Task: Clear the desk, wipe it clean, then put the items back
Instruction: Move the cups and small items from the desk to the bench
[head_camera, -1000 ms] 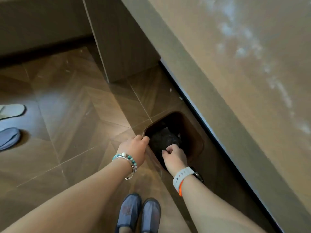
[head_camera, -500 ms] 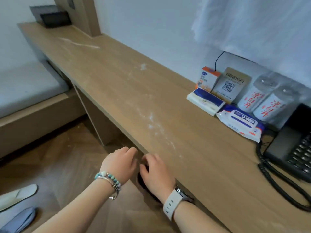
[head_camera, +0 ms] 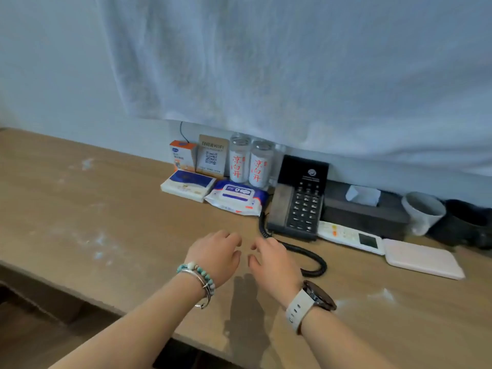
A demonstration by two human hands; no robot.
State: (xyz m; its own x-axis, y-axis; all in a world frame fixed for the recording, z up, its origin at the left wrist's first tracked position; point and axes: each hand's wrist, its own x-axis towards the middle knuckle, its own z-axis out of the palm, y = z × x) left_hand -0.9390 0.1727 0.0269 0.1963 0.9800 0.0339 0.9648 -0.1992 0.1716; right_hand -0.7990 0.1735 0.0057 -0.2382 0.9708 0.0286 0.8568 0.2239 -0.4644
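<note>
Dust (head_camera: 99, 240) streaks the desk (head_camera: 127, 206); my left hand (head_camera: 214, 258) and right hand (head_camera: 273, 263) hover over it side by side, loosely curled, empty, near the phone (head_camera: 298, 209) standing beside bottles (head_camera: 239, 162) along the wall (head_camera: 53, 75)

Matt wood desk (head_camera: 111, 209); glossy plastic wipes pack (head_camera: 237, 198).

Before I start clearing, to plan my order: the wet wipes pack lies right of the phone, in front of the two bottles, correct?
No: the head view shows the wet wipes pack left of the phone, in front of the two bottles.
</note>
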